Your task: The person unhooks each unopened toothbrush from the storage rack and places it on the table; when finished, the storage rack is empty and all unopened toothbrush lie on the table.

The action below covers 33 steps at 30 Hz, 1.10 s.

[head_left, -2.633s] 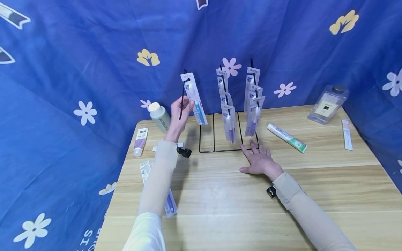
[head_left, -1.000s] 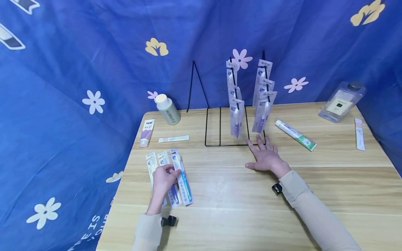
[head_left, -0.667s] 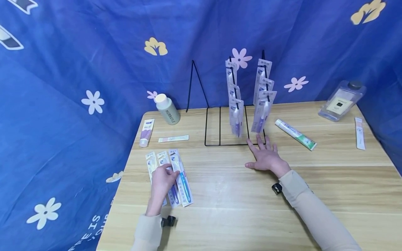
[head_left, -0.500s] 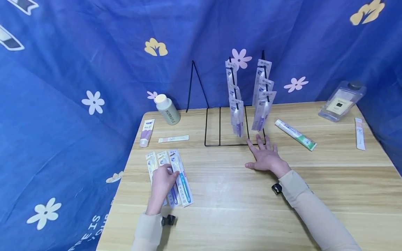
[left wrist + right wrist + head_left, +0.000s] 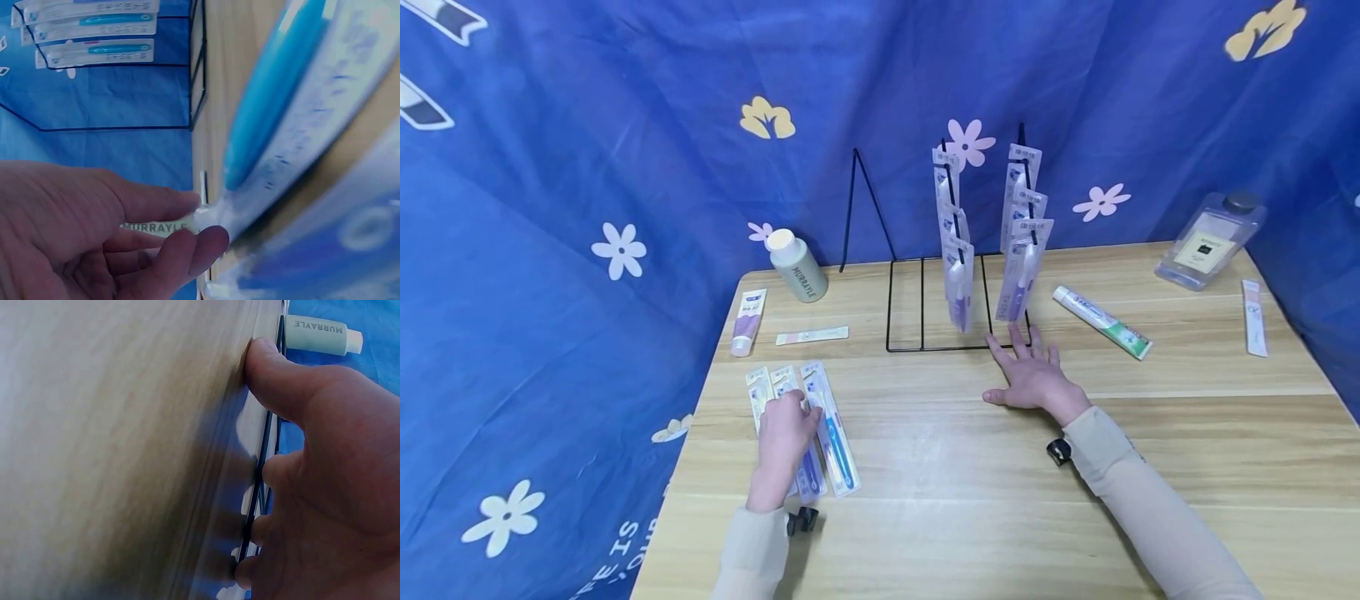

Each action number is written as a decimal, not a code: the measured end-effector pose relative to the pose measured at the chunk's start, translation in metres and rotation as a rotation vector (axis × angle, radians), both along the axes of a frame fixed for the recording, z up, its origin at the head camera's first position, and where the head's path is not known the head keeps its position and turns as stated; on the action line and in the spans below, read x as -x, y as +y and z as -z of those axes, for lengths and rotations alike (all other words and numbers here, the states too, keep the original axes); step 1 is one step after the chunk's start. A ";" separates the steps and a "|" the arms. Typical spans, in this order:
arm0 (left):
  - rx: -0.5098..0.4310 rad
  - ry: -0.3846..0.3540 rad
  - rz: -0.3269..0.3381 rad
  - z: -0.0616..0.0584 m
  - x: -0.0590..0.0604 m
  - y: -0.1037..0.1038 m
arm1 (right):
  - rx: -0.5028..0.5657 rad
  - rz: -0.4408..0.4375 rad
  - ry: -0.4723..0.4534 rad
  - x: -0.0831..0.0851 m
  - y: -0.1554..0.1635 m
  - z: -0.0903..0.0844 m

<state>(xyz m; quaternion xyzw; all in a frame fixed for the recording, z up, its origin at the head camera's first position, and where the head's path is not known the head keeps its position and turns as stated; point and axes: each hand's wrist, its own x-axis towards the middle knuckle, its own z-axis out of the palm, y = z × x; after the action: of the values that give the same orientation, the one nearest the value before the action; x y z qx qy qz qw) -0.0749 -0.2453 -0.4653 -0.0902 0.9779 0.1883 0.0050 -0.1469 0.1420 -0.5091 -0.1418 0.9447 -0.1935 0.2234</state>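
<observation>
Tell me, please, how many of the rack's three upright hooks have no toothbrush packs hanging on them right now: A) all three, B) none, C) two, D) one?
D: on the wire rack the leftmost hook is bare, while the middle hook's packs and the right hook's packs hang in place; three toothbrush packs lie flat on the table under the left hand.

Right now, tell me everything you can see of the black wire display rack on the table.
The black wire rack is thin dark metal, standing upright at the back middle of the wooden table. Its flat rectangular base frame lies on the tabletop; three slanted prongs rise from it. The left prong is bare; the middle and right ones carry hanging packaged toothbrushes. The right hand rests flat with its fingertips at the base's front right corner.
</observation>
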 end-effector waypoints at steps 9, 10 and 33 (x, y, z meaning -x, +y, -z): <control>-0.084 0.153 0.412 -0.007 0.049 0.029 | -0.002 -0.002 0.007 0.000 0.001 -0.002; -0.081 0.155 0.510 -0.006 0.057 0.035 | -0.004 -0.003 0.006 0.000 0.001 -0.002; 0.399 -0.432 0.746 0.028 0.105 0.110 | -0.020 -0.001 0.000 0.001 -0.001 -0.002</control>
<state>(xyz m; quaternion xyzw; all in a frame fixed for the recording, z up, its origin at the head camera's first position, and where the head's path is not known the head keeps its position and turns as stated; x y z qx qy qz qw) -0.1796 -0.1353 -0.4930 0.2308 0.9372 -0.0410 0.2581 -0.1478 0.1406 -0.5071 -0.1398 0.9466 -0.1841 0.2248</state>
